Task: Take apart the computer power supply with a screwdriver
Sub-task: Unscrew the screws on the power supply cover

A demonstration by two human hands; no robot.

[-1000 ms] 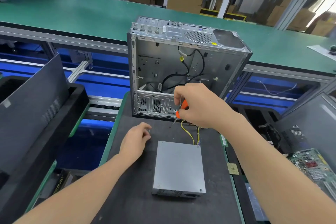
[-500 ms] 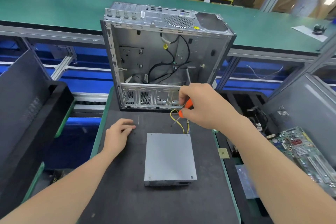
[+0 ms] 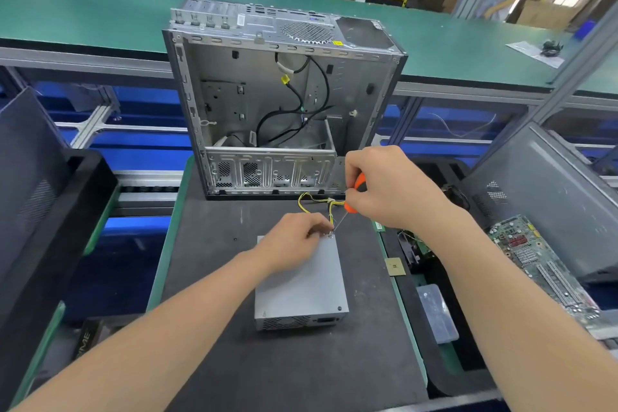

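At the far left, a dark side panel (image 3: 30, 184) leaned in a black tray (image 3: 85, 184). Next to the tray was the dark tabletop (image 3: 217, 294). A long green belt (image 3: 100, 10) ran across behind it.

The left hand (image 3: 294, 241) lay on the far end of the power supply (image 3: 301, 291). Its fingers were bent and reached to the far right corner of the box, right by the tip of the screwdriver (image 3: 350, 207). I could not tell if those fingers pinched anything small there.

The power supply was a flat grey metal box. It lay in the middle of the tabletop, just in front of the computer case (image 3: 277, 104) and not touching it. The case stood with its open side facing the camera, and black cables hung inside. Yellow wires (image 3: 314, 202) came out of the far end of the power supply and curled on the tabletop between the box and the case.

The right hand (image 3: 391, 187) held the orange handle of the screwdriver tight, with the fingers wrapped round it. The thin metal end slanted down and to the left, to the far right corner of the power supply.

Further right, a small gold chip (image 3: 394, 267) and a clear plastic box (image 3: 436, 313) lay past the tabletop's right edge. Beyond them a green circuit board (image 3: 541, 264) lay flat, beside a big grey panel (image 3: 541, 191) that leaned at the far right.
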